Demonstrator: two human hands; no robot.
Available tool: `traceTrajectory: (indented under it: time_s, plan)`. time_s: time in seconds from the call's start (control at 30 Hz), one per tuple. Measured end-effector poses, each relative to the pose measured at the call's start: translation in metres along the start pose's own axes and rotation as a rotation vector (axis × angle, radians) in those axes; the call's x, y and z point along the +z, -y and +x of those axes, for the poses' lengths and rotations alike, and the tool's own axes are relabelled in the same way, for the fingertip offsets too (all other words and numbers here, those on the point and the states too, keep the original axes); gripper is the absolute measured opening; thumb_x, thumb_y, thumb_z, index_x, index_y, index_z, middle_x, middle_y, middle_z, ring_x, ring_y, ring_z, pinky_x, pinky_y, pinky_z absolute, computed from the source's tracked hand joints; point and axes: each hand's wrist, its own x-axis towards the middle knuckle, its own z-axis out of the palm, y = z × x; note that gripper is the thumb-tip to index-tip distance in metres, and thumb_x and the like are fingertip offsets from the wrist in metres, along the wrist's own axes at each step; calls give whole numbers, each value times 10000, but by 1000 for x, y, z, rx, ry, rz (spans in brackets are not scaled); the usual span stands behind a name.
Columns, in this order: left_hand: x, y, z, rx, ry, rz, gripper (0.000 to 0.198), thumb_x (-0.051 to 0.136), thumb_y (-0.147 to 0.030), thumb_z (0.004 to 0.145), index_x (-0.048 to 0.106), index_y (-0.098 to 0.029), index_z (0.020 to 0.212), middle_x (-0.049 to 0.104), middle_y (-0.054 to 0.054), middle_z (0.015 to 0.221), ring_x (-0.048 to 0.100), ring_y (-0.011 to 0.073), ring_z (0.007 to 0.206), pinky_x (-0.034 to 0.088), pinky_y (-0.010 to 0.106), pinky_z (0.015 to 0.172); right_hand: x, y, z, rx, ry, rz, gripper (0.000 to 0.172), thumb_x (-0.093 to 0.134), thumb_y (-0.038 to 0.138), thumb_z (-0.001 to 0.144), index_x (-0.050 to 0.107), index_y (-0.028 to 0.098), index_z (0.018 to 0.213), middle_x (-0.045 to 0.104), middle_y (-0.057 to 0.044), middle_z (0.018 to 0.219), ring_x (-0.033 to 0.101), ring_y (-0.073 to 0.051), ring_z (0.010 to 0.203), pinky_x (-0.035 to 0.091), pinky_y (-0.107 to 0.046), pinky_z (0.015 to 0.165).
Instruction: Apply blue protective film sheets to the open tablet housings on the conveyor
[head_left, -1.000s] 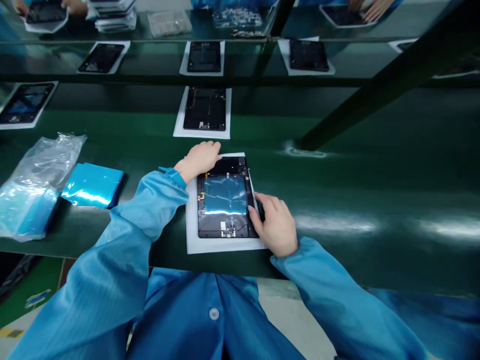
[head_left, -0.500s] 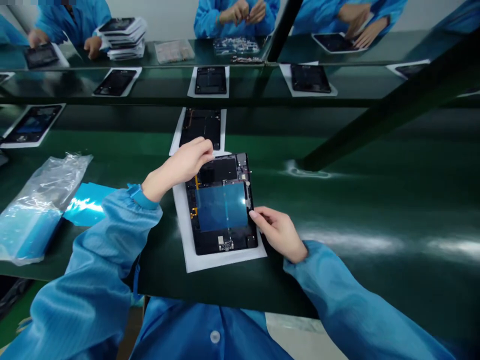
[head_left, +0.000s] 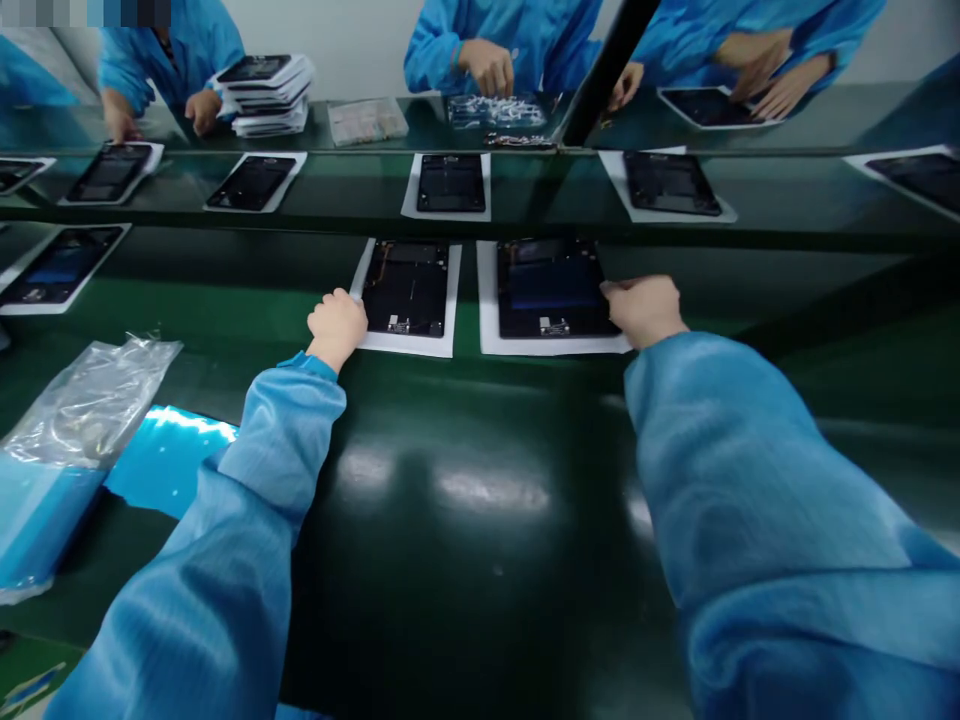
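Two opened tablets lie side by side on white sheets at the far part of the green bench. My left hand (head_left: 337, 325) is closed at the left edge of the left tablet (head_left: 409, 285) and its white sheet (head_left: 420, 346); its fingertips are partly hidden. My right hand (head_left: 646, 308) pinches the right edge of the right tablet (head_left: 556, 295), which carries a blue film (head_left: 551, 283) across its middle. That tablet rests on its own white sheet (head_left: 489, 325). Small circuit boards show near the lower ends of both tablets.
To the left lie a clear plastic bag (head_left: 90, 410) with blue sheets inside and a loose blue film sheet (head_left: 169, 460). Another tablet (head_left: 56, 268) sits farther left. More tablets line the far side, by a stack of tablets (head_left: 266, 95) and co-workers in blue sleeves.
The tablet with the blue film has moved from in front of me to the far right, beside the other tablet. My left hand has left it and reached the left tablet.
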Motion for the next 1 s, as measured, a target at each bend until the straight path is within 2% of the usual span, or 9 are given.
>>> traceTrajectory:
  time_s: [0.17, 0.27, 0.33, 0.43, 0.53, 0.63, 0.8, 0.9, 1.0]
  plan:
    - [-5, 2, 4, 33, 19, -67, 365, 378, -144, 1033, 621, -56, 1291, 662, 318, 1336, 649, 443, 1302, 465, 560, 1094, 5, 7, -12, 187, -52, -108, 422, 675, 392, 893, 778, -13, 958, 725, -333, 1117, 711, -432, 1132, 513, -559, 932]
    - [-18, 4, 3, 17, -14, -158, 352, 401, -212, 1077, 587, -72, 1341, 695, 294, 1280, 669, 406, 1273, 480, 524, 1081, 13, 30, -48, 74, -35, 73, 339, 722, 367, 859, 775, 117, 1082, 751, -241, 1194, 700, -393, 1186, 539, -555, 1021]
    - [-28, 6, -1, 11, -35, -231, 288, 469, -234, 1080, 606, -120, 1306, 721, 230, 1263, 689, 335, 1239, 501, 445, 1070, 19, 52, -84, -1, 98, 392, 330, 759, 428, 840, 760, 161, 1035, 784, -178, 1073, 747, -346, 1069, 607, -484, 927]
    - [-43, 16, -20, -15, -56, -332, 189, 531, -229, 1079, 655, -160, 1205, 743, 142, 1221, 704, 239, 1163, 540, 368, 1036, 28, 84, -144, -57, 341, 675, 462, 714, 617, 881, 729, 173, 1008, 807, -146, 960, 775, -261, 710, 634, -386, 619]
    - [-51, 35, -61, -51, -46, -411, 276, 637, -371, 1068, 672, -149, 1230, 723, 91, 1205, 712, 206, 1072, 610, 408, 967, 35, 106, -193, -104, 571, 905, 631, 476, 761, 986, 716, 179, 1029, 822, -182, 987, 810, -285, 719, 660, -410, 589]
    - [-53, 61, -126, -41, 3, -470, 370, 653, -461, 1058, 661, -153, 1261, 712, 75, 1159, 710, 183, 974, 632, 377, 869, 36, 117, -225, -18, 806, 1150, 720, 354, 811, 998, 727, 199, 1063, 827, -172, 975, 830, -319, 847, 693, -479, 687]
    - [-59, 101, -238, 93, 154, -492, 311, 415, -538, 1096, 573, -272, 1127, 627, -26, 739, 643, 189, 704, 514, 324, 635, 18, 109, -270, 107, 825, 1191, 427, 681, 654, 908, 766, 240, 967, 802, -82, 784, 813, -324, 779, 693, -479, 665]
    - [-76, 122, -264, 171, 206, -430, 271, 524, -577, 1021, 568, -315, 1076, 688, -9, 820, 693, 238, 795, 540, 378, 717, 2, 94, -292, 129, 872, 1169, 314, 777, 562, 871, 779, 251, 917, 785, -61, 723, 794, -314, 689, 690, -469, 628]
    - [-102, 150, -253, 140, 112, -283, 335, 641, -566, 953, 566, -277, 1104, 698, 95, 1118, 665, 343, 1138, 521, 473, 990, -9, 77, -301, 138, 884, 1149, 267, 798, 518, 874, 791, 257, 926, 784, -44, 715, 775, -288, 631, 684, -444, 600]
